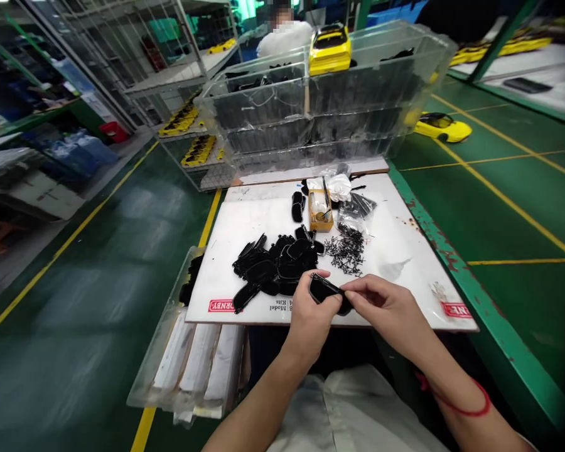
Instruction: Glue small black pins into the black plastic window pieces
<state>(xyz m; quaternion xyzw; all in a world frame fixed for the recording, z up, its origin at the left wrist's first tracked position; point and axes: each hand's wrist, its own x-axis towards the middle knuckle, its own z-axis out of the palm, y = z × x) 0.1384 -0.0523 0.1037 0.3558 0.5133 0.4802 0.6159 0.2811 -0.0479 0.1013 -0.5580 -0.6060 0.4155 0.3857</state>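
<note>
Both hands on one black part
Left hand (pixel 311 311) and right hand (pixel 381 304) pinch the black plastic piece (pixel 324 290) over the desk's (pixel 405 251) near edge.

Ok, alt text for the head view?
The left hand and right hand hold one small black part over the near edge of a white board. Behind lie a pile of similar black parts, a heap of small dark fasteners and a yellow box.

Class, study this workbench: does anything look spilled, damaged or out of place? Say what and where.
Small dark pins lie scattered on the white board beside a clear bag, as if spilled. The green table edge is chipped, showing rusty patches. A yellow toy car sits on the floor.
</note>
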